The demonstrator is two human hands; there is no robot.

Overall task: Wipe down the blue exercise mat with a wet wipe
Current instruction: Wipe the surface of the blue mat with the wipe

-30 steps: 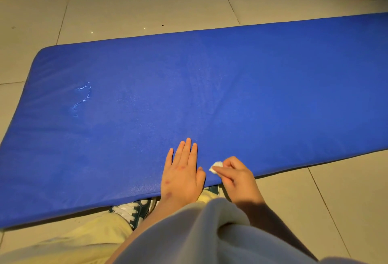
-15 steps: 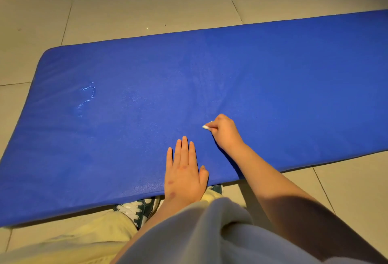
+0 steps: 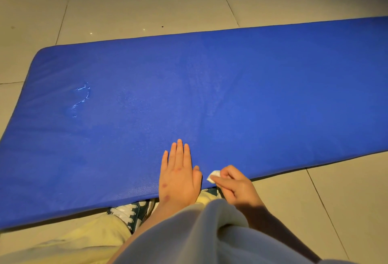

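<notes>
Blue foam, the exercise mat (image 3: 252, 95) lies flat on the tiled floor (image 3: 147, 1). Its long axis runs from left to right in front of me, and the right part climbs a little toward the far side. Its left short end, with rounded corners, is in view; the right end runs past the picture's edge.

The wet wipe (image 3: 214, 175) is a small white crumpled wad at the mat's near long edge. I pinch it between the thumb and curled fingers of my right hand (image 3: 235, 184). It sits low over the mat, but I cannot tell whether it presses on the surface.

Just to its left, my left hand (image 3: 178, 177) lies palm down on the mat at the same near edge. The fingers are straight and close together and point toward the far long edge, and the thumb is angled out toward the wipe without touching it.

Toward the mat's left end, well apart from both hands, a pale jagged scuff (image 3: 83, 98) marks the surface.

Below the near edge, a dark shoe with white laces (image 3: 128, 214) shows on the floor, beside pale yellow trousers (image 3: 84, 240). A grey garment (image 3: 210, 238) hangs over my forearms.
</notes>
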